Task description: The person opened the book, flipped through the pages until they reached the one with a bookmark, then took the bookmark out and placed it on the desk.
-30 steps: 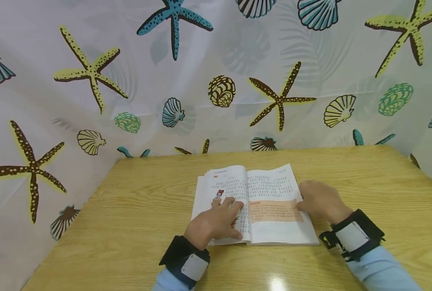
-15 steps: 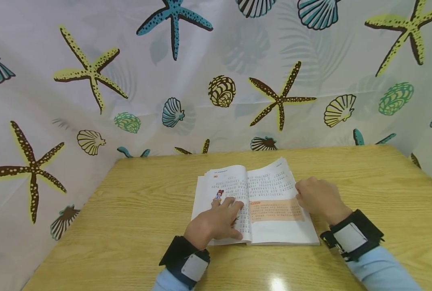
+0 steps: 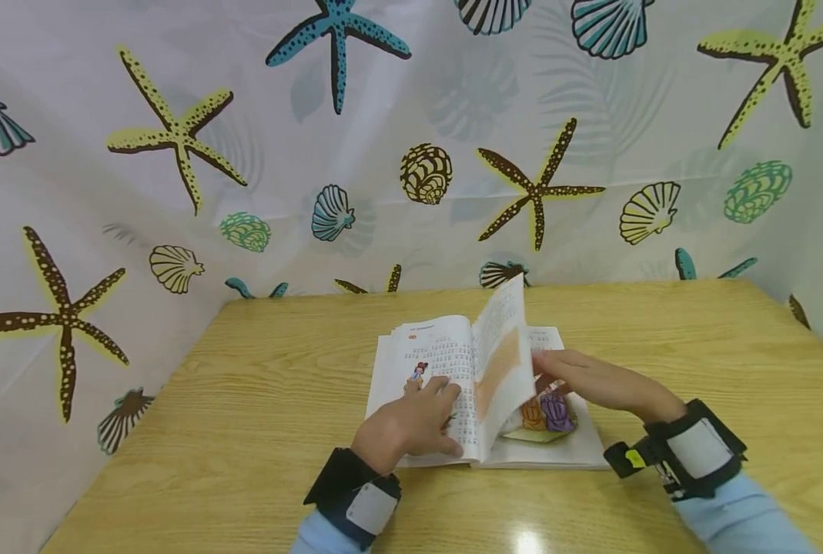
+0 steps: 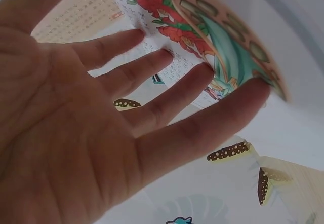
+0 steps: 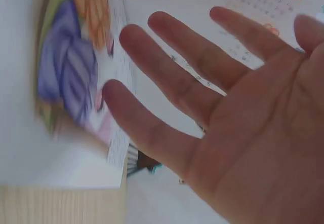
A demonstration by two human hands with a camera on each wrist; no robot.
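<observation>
An open book point(image 3: 439, 346) with printed text lies on the wooden table. My left hand point(image 3: 411, 423) rests on its left page with the fingers spread. In the left wrist view, those fingertips press beside a coloured picture point(image 4: 187, 36) with red flowers. One right-hand leaf point(image 3: 508, 362) stands raised and curved, leaning toward the spine. My right hand point(image 3: 598, 381) is at the outer edge of this leaf, its fingers extended and partly hidden behind it. Beneath, another page shows a picture of orange and purple figures point(image 3: 557, 412); the right wrist view shows the purple part point(image 5: 68, 57) near my fingers.
The wooden table point(image 3: 279, 369) extends on both sides of the book. A white cloth point(image 3: 383, 115) printed with starfish and shells hangs behind and at the sides. Both wrists wear black straps point(image 3: 702, 450) over light blue sleeves.
My right hand has moved left from the page's outer edge, its fingers straightening. The right leaf has risen off the book toward the spine, uncovering the picture page. My left hand stays put.
</observation>
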